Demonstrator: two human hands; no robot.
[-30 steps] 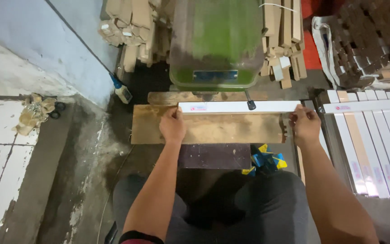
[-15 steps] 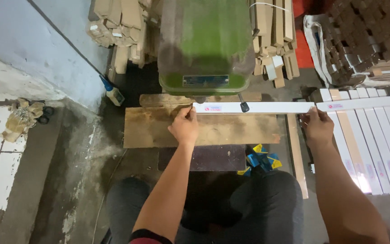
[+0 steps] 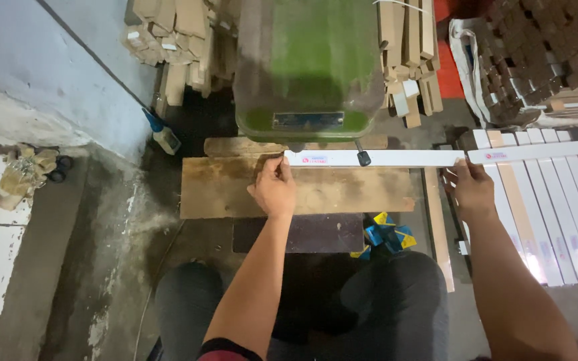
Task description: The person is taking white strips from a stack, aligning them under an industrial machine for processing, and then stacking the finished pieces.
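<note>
Holding a long white strip [image 3: 396, 158] flat across the wooden surface [image 3: 235, 190] under the green machine [image 3: 306, 67], left hand [image 3: 274, 190] pinched its left end; right hand [image 3: 471, 190] pinched its right end beside stacked white strips [image 3: 556, 220].

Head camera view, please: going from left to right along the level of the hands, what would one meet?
Crumpled rag → blue-handled brush → wooden board → left hand → white strip → right hand → row of white slats.
</note>
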